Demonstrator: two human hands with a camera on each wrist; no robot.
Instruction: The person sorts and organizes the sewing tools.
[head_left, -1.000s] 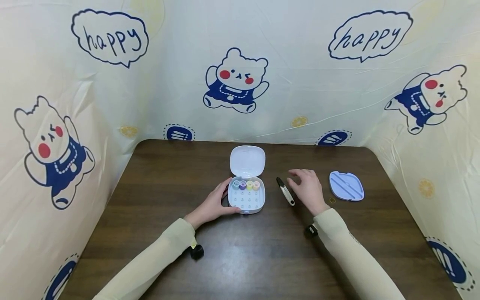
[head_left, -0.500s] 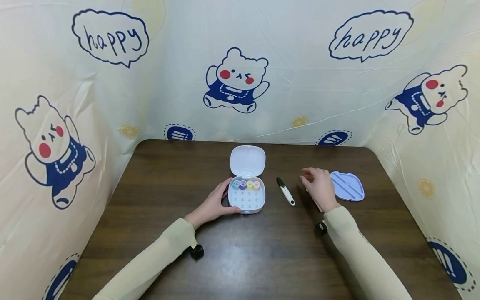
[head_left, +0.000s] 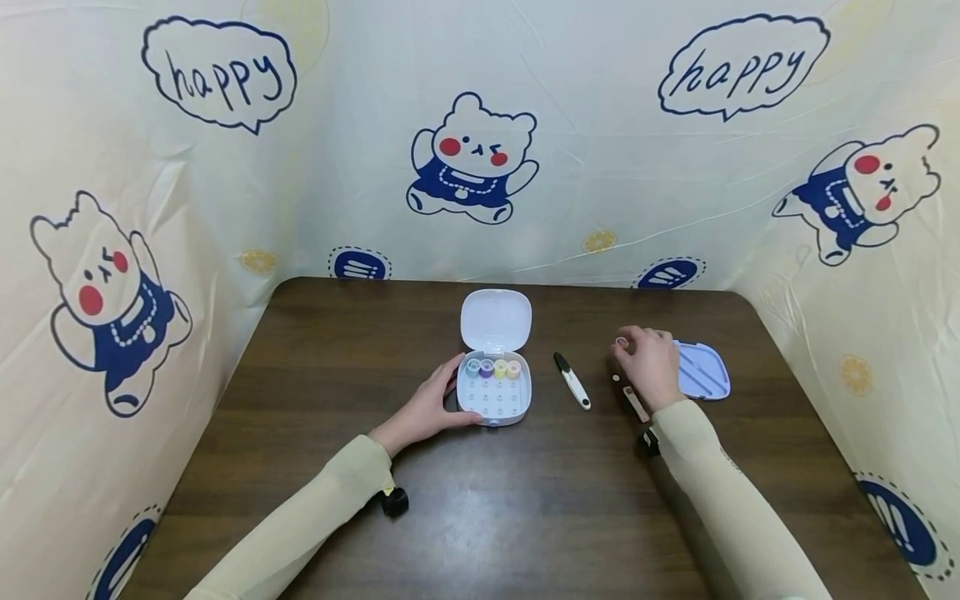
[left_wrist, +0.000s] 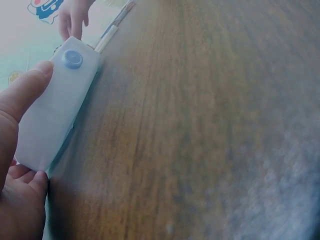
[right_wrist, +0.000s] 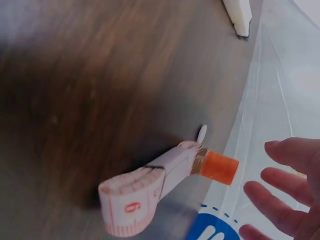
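Left wrist view: white sewing box (left_wrist: 55, 110), its front carrying a round blue latch (left_wrist: 73, 59) hidden by tilt from above; left hand (head_left: 423, 406) grips it, thumb at the front, other fingers round the side. Right wrist view: folded tape measure (right_wrist: 150, 192), figure 6 legible, dark band round it; beyond it an orange piece (right_wrist: 220, 168), unseen from the head. Right hand (head_left: 651, 367): fingers apart in its wrist view, near the orange piece; whether they touch anything, cannot tell. Head view: box at centre of the dark wooden worktop (head_left: 480, 508), one lid (head_left: 496, 320) folded back. Count: thread spools (head_left: 487, 368), four, in the rear row, blue, purple, yellow, peach; slotted blue tray (head_left: 703, 372), one; black-tipped white hand tool (head_left: 573, 382), one, between box and right hand; small white disc (right_wrist: 202, 134), one, beside the tape. Right hand covers the tray's left edge. Surround: printed cloth (head_left: 585, 142), three bears, two "happy" bubbles.
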